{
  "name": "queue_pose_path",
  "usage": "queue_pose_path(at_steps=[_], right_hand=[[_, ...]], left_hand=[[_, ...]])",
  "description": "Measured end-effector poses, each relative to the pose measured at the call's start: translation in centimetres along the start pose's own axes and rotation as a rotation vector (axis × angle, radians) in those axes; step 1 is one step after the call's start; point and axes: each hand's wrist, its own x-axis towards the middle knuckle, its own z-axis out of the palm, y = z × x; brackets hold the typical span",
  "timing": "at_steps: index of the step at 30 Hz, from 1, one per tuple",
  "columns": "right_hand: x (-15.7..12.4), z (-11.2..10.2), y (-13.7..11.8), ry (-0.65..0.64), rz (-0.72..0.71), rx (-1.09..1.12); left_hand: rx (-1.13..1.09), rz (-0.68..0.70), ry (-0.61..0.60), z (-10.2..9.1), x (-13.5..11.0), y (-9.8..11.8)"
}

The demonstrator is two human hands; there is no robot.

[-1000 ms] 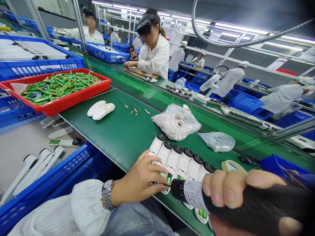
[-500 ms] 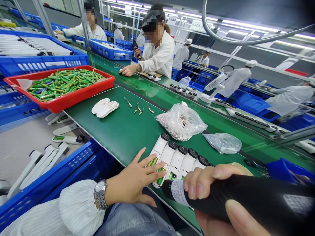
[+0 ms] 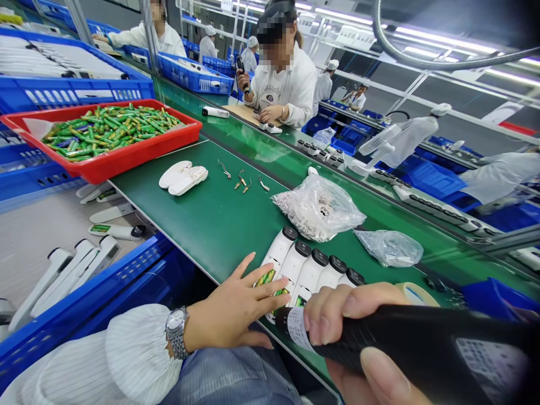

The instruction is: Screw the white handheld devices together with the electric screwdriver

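Observation:
A row of several white handheld devices [image 3: 298, 263] with black ends lies side by side on the green bench. Green batteries [image 3: 266, 278] show in the open compartments of the nearest ones. My left hand [image 3: 236, 308], fingers spread, rests over the leftmost devices. In my right hand [image 3: 337, 315] is a black electric screwdriver [image 3: 405, 343], gripped around its body and pointing left. Its nose is over the lower ends of the devices; I cannot see its tip or whether it touches. The screwdriver and right hand cover part of the row.
A red tray [image 3: 101, 173] of loose batteries stands at the left. White covers [image 3: 183, 178], small wired parts [image 3: 241, 181] and two plastic bags [image 3: 318, 211] lie on the bench. A tape roll [image 3: 417, 293] is behind the screwdriver. Across the belt, a co-worker [image 3: 282, 84] holds a tool.
The view has shifted slightly. My screwdriver has moved a little left relative to the devices; my left hand stays put. The co-worker's hand has drawn back from the belt, where a white device now lies.

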Motion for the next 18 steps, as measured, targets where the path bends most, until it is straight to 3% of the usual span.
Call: queue_pose_path(at_steps=[12,15,18], right_hand=[[0.1,0.6,0.4,0.035,0.007,0.035],[-0.4,-0.9,-0.7,0.049,-0.026,0.048],[-1.0,-4.2,-3.1,0.089,-0.205,0.012]], left_hand=[[0.053,-0.022,0.017,0.1,0.0,0.4],[0.117,-0.017,0.023,0.0,0.0,0.7],[0.239,-0.003,0.052,0.2,0.1,0.8]])
